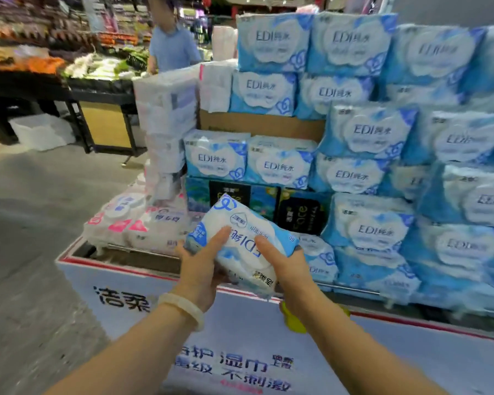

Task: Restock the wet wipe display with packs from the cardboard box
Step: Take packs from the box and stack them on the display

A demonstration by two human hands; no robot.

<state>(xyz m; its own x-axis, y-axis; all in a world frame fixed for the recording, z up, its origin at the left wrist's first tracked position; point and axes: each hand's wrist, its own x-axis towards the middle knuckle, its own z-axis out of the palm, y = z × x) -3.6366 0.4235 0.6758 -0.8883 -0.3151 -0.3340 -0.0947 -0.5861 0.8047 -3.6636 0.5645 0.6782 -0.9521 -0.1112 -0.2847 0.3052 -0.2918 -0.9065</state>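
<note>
Pack: one blue-and-white wet wipe pack (241,243) was held in the air just in front of the display, tilted, its printed face towards the camera and its lettering upside down.
Look of the pack: soft plastic wrap, a white cloud-shaped label on blue, slightly puffy; it looked as if it would give a little under the fingers.
Left hand (200,269): grasped the pack's left side, thumb lying across the face; the fingers behind were hidden. A pale bracelet (183,309) sat on the wrist.
Right hand (285,266): grasped the pack's right side, thumb on the face, fingers out of sight beneath.
Step in hand: carrying a pack to the display, judging by its place in front of the stacks; it was not yet set down.
Next move: probably turn the pack so the lettering reads upright like its neighbours, then set it in the low gap at the front left of the blue stacks.
Display: stacked blue packs (377,232) rose in tiers to the right; pink-and-white packs (131,226) lay to the left; dark boxes (300,212) stood behind the held pack.
Base: a white printed stand (120,283) with a red edge carried the stacks.
Cardboard box: a brown box (263,126) sat among the stacks; whether it was the supply box, I cannot tell.
Background: a person in a blue top (173,48) stood by produce counters.
</note>
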